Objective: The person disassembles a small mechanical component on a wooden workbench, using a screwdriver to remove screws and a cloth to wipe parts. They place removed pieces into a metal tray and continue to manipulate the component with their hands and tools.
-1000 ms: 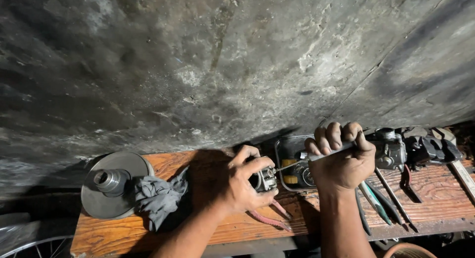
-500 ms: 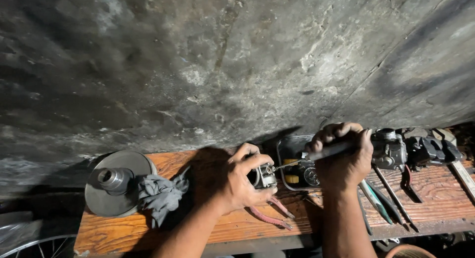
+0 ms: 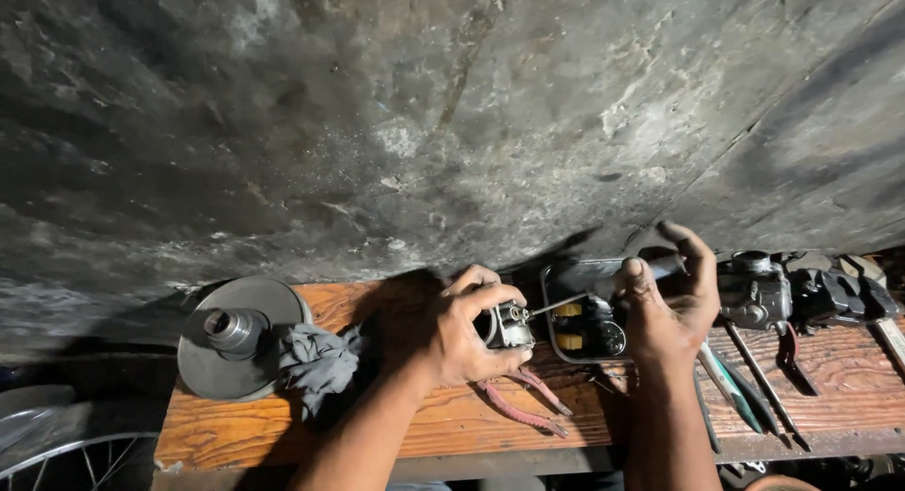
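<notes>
Fingers of the left hand (image 3: 462, 335) wrap tight around a small metal part (image 3: 510, 325) just above the wooden bench (image 3: 396, 425). The right hand (image 3: 671, 307) loosely grips a screwdriver (image 3: 603, 286), its tip touching the part, over a tray (image 3: 551, 307).

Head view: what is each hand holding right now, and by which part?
The left hand grips a small metal carburetor-like part around its body. The right hand holds a screwdriver by its dark handle, tip at the part.

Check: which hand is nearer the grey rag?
Left. The left hand grips a small metal part just right of the grey rag; the right hand, holding a screwdriver, is farther right.
</notes>
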